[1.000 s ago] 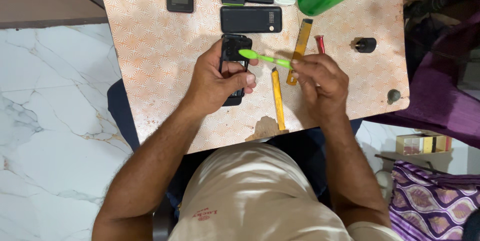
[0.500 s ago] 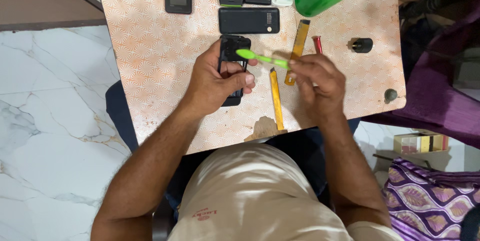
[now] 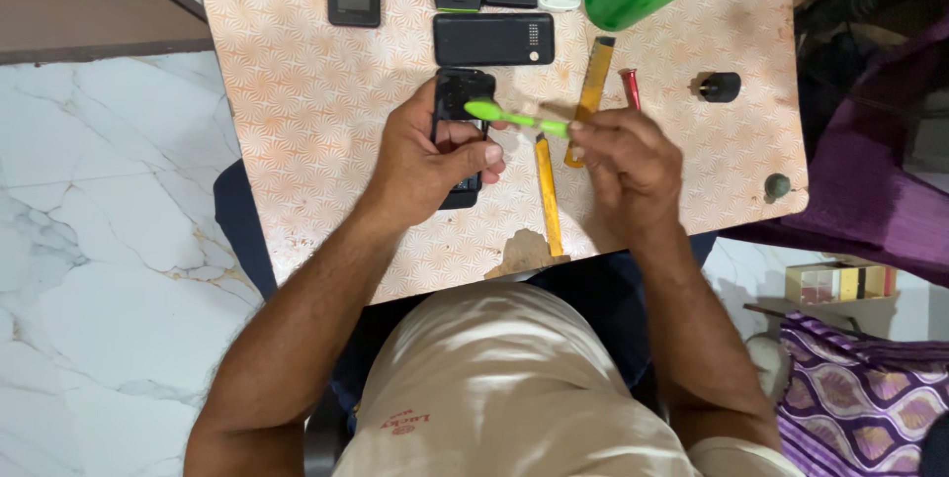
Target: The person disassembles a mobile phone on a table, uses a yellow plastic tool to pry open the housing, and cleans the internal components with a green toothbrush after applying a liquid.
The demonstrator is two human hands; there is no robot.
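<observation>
Now the left hand point(image 3: 425, 156) holds a black phone point(image 3: 457, 101) on the table's point(image 3: 297, 91) middle, while the right hand point(image 3: 628, 156) grips a green brush point(image 3: 509, 117) touching it. Brushing looks underway; gentle strokes are needed.

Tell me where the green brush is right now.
In the head view, the green brush is mid-table, held in the right hand, its head over the black phone gripped by the left hand.

Black phone point(image 3: 461, 101) in left hand point(image 3: 430, 156), green brush point(image 3: 514, 118) in right hand point(image 3: 628, 166)

Patterned peach table point(image 3: 297, 91), white marble floor point(image 3: 89, 269), purple cloth point(image 3: 870, 398)
</observation>
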